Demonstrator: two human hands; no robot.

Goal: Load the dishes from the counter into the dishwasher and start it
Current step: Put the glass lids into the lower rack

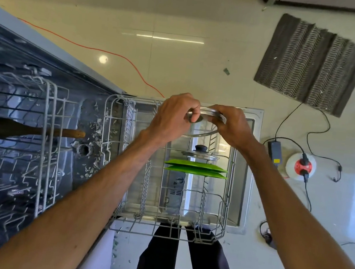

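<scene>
A glass pot lid (207,113) with a metal rim is held over the far end of the pulled-out lower rack (134,223). My left hand (174,116) grips its dark knob, and my right hand (231,125) holds its rim from the right. Standing in the rack nearer to me are a second glass lid (200,154) with a black knob and two green plates (196,168) on edge. The rack sits over the open dishwasher door (250,165).
At left, the upper rack (46,140) holds a dark wooden spatula (16,129) and a few other items at the frame edge. A power adapter (274,151), a round socket reel (301,166) and cables lie on the floor at right. A grey mat (310,63) lies beyond.
</scene>
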